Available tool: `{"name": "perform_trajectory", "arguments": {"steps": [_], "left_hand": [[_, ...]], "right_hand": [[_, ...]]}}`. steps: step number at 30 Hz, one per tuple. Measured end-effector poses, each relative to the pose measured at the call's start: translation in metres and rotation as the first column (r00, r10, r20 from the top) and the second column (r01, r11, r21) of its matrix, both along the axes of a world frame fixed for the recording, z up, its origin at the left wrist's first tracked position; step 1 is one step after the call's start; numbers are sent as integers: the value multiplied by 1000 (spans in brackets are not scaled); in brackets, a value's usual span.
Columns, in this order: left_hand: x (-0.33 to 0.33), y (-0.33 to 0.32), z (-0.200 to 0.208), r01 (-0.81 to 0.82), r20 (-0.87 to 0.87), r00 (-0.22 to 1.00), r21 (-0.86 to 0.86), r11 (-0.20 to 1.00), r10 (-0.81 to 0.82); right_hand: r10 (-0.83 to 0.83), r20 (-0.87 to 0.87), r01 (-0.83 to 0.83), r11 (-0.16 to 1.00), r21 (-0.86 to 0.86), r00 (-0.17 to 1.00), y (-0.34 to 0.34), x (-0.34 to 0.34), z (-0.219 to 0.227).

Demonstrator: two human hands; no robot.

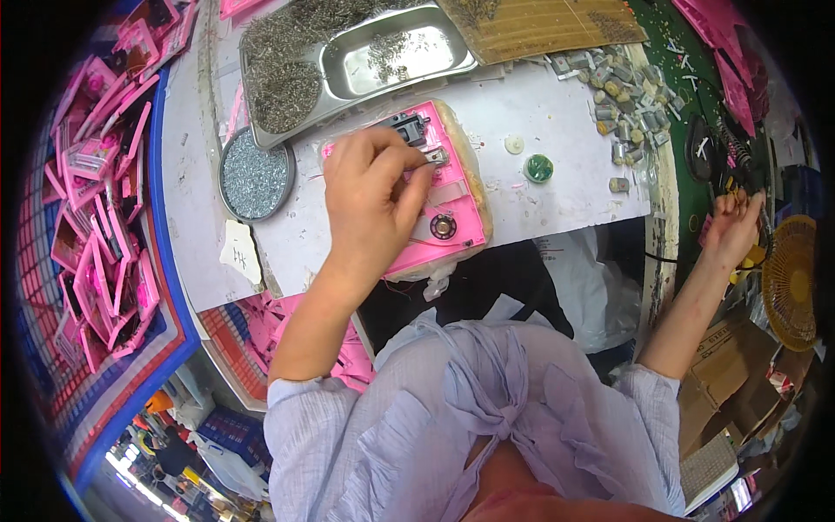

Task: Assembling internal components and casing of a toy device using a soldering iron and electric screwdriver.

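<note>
A pink plastic housing [416,253] lies on a padded, plastic-wrapped rest on the white table. Set in it are a black mechanism [409,129], a small silver metal part [437,157] and a round black speaker-like disc [444,227]. My left hand [372,187] is over the housing's left side, thumb and fingers pinched together beside the silver part; what they hold, if anything, is hidden. Out to the far right, my right hand [732,228] reaches over the green surface, fingers curled near a dark cable and yellow bits. What lies inside those fingers I cannot make out.
Small springs fill a metal tray [335,117]; a round dish [285,184] of tiny screws stands beside it. Cylindrical motors [619,109] lie heaped at the right, near a small green-filled pot [538,168]. Pink housings fill a crate [163,287] at left. A yellow fan [790,283] stands far right.
</note>
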State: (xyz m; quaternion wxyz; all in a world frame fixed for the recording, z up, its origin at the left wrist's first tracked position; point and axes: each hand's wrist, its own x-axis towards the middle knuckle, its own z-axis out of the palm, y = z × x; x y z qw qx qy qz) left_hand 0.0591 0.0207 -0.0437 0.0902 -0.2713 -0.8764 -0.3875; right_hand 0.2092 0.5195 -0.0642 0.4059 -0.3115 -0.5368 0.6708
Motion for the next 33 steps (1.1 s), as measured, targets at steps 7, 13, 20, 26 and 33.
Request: {"name": "perform_trajectory", "arguments": {"steps": [7, 13, 20, 26, 33], "left_hand": [[-2, 8, -21, -120, -88, 990, -70, 990, 113], [-7, 9, -24, -113, -42, 993, -35, 993, 112], [-8, 10, -22, -94, -70, 994, -89, 992, 88], [-9, 9, -23, -90, -61, 995, -87, 992, 85], [-9, 8, -21, -86, -56, 995, -118, 989, 80]], "right_hand": [[-208, -7, 203, 944, 261, 978, 1, 51, 36], [129, -2, -127, 983, 135, 992, -107, 34, 32], [790, 140, -791, 551, 268, 597, -233, -68, 3], [832, 175, -846, 492, 205, 527, -255, -83, -8], [838, 165, -844, 475, 249, 520, -258, -87, -10]]}}
